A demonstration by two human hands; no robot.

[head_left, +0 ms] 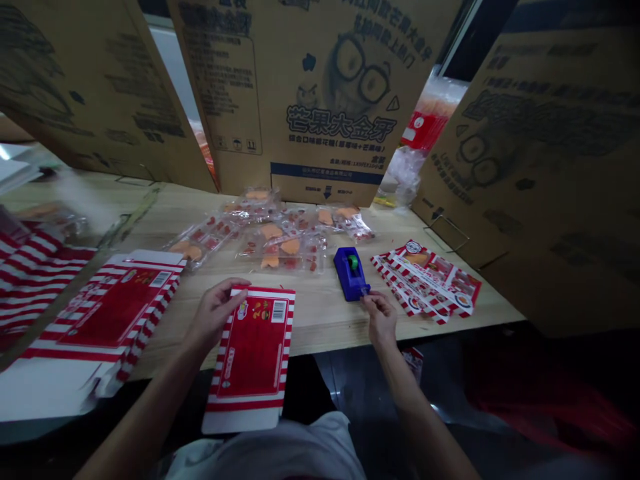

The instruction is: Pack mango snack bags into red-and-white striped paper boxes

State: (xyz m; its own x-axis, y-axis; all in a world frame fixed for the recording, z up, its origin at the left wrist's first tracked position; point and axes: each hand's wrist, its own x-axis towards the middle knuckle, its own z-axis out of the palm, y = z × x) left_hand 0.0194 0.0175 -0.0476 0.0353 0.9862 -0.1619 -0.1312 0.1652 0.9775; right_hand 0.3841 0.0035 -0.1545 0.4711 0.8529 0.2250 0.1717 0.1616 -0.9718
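My left hand (220, 308) is closed on the upper left edge of a red-and-white striped carton (256, 350), thumb on its printed face. The carton leans over the table's front edge towards my lap, its white flap at the bottom. With thumb and fingers pinched together, my right hand (381, 317) is at the cutting end of a blue tape dispenser (350, 273), which carries a green-cored roll. The pinch is on the tape end there, though the clear tape itself hardly shows. Right of the dispenser lie several fanned striped printed cards (427, 280).
Clear packets (280, 243) with orange pieces lie across the table's middle. More striped cartons (113, 300) are stacked at the left. Large brown cardboard boxes (320, 80) stand along the back, another (545, 167) at the right. Behind a gap are plastic bags (407, 170).
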